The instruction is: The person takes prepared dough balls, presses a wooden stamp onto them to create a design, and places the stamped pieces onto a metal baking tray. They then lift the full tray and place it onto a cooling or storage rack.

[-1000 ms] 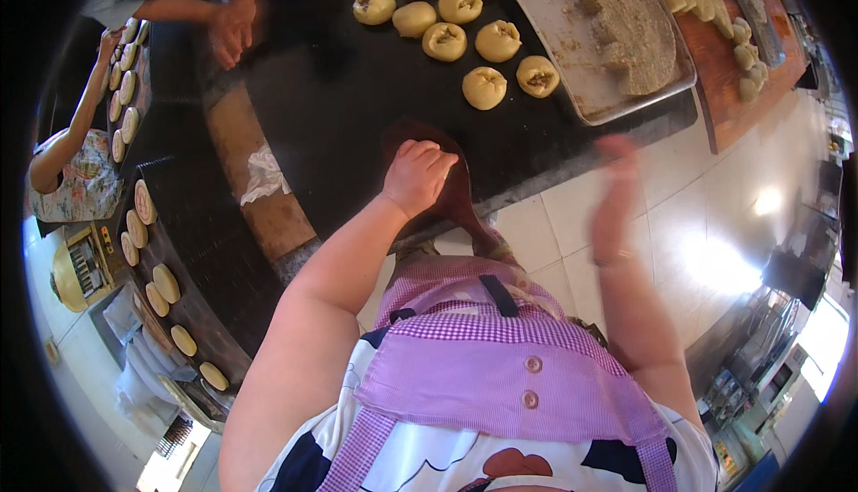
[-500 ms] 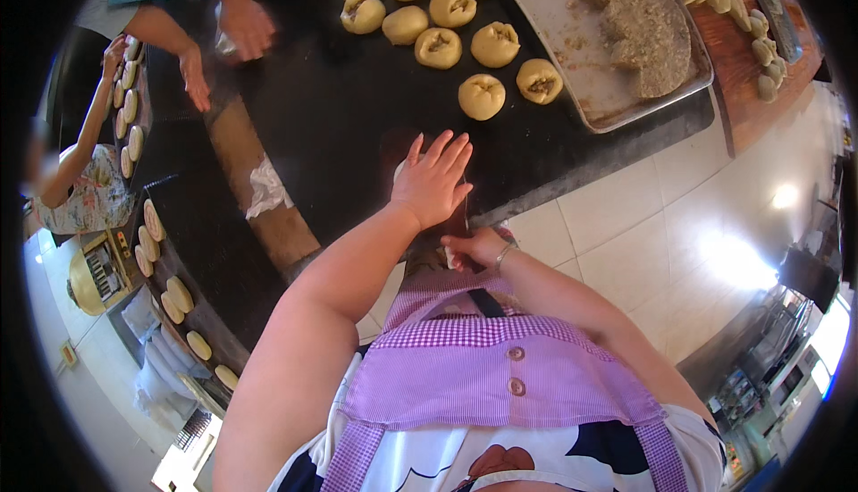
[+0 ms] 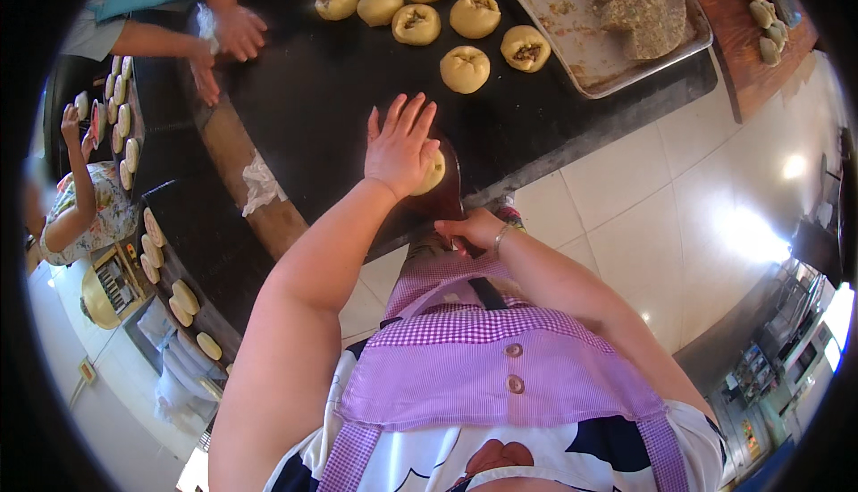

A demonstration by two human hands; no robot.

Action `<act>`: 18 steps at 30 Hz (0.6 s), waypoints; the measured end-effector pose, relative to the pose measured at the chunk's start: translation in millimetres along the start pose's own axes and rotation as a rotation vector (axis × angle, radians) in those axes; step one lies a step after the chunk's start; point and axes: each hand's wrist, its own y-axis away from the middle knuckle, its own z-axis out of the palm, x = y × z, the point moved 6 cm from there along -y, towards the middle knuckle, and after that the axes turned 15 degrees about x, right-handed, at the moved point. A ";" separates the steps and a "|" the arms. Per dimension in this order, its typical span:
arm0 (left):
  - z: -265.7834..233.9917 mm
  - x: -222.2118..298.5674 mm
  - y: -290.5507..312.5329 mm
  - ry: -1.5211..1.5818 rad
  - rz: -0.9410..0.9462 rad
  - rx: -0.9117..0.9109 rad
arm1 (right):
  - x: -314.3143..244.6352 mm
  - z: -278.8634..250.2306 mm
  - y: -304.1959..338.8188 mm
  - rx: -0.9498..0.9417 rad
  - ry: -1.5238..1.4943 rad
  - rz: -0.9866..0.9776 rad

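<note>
A black counter (image 3: 340, 126) carries the work, its edge bending above a pale tiled floor (image 3: 679, 215). Directly on it lie about nine filled dough rounds (image 3: 465, 69) in loose rows, a metal tray (image 3: 572, 54) of crumbly filling to their right, a wooden mould (image 3: 444, 190) at the near edge with a dough piece (image 3: 433, 173) in it, and a long wooden board (image 3: 241, 166) at the left.

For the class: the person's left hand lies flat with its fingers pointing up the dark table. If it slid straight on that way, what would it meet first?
Probably the nearest filled dough ball, just beyond the left hand; only bare dark table lies between them.
</note>
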 end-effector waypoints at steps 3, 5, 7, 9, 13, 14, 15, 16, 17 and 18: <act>-9.3 0.3 4.7 0.125 0.058 0.010 | -10.8 1.7 -1.4 0.016 0.024 -0.050; -12.7 15.1 15.9 0.111 0.084 0.003 | 0.3 -1.3 1.9 0.023 0.065 -0.029; -7.5 19.2 16.6 0.064 0.064 0.010 | -1.4 -1.4 -4.9 0.002 0.090 -0.026; 0.5 18.7 20.1 0.029 0.033 0.021 | -5.1 -1.7 -3.4 0.008 0.095 -0.037; 3.9 15.7 19.2 0.020 0.027 0.001 | -2.6 0.6 -7.0 -0.022 0.038 -0.045; 4.8 14.3 18.4 0.013 0.024 -0.013 | -2.0 0.8 -6.1 -0.016 0.031 0.005; 5.6 12.6 17.6 0.006 0.019 -0.027 | -0.4 1.4 -4.3 -0.009 0.025 0.056; -4.6 17.9 8.6 0.050 0.040 -0.007 | 0.6 0.2 -2.3 0.002 0.018 0.108; -21.2 26.4 -3.7 0.095 0.060 0.007 | -1.2 2.5 -1.9 -0.030 -0.043 0.076; -28.5 34.2 -12.3 0.141 0.079 0.022 | -2.4 4.7 -1.7 -0.062 -0.103 0.045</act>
